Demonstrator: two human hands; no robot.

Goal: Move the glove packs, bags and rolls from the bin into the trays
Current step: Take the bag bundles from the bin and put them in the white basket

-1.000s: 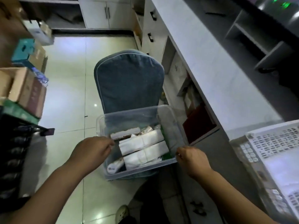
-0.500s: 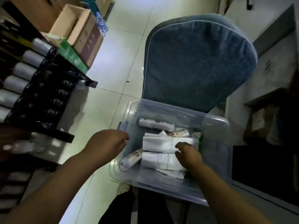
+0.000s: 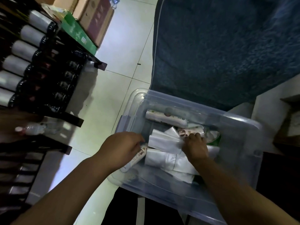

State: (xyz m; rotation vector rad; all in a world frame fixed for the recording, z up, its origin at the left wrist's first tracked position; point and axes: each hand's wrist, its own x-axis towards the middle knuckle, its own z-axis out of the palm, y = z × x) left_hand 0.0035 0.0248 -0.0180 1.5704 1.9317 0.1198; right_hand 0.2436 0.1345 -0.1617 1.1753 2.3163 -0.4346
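A clear plastic bin (image 3: 227,114) stands on a chair seat below me. Inside lie two white packs, an upper pack (image 3: 164,140) and a lower pack (image 3: 162,158), with printed rolls around them: one along the far wall (image 3: 165,116), one behind the packs (image 3: 190,131) and one at the near left (image 3: 138,158). My right hand (image 3: 195,147) is inside the bin and grips the right end of the upper white pack. My left hand (image 3: 123,148) holds the bin's left rim, above the near-left roll. No tray is in view.
The blue padded chair back (image 3: 219,54) rises behind the bin. A black rack of dark bottles (image 3: 32,62) stands at the left, with cardboard boxes (image 3: 95,17) beyond it and a water bottle (image 3: 35,129) on a lower shelf. Pale tiled floor (image 3: 123,46) lies between.
My view has dropped closer over the bin. My right hand went from the bin's right rim into the bin and took hold of the upper white pack. My left hand stayed on the left rim.
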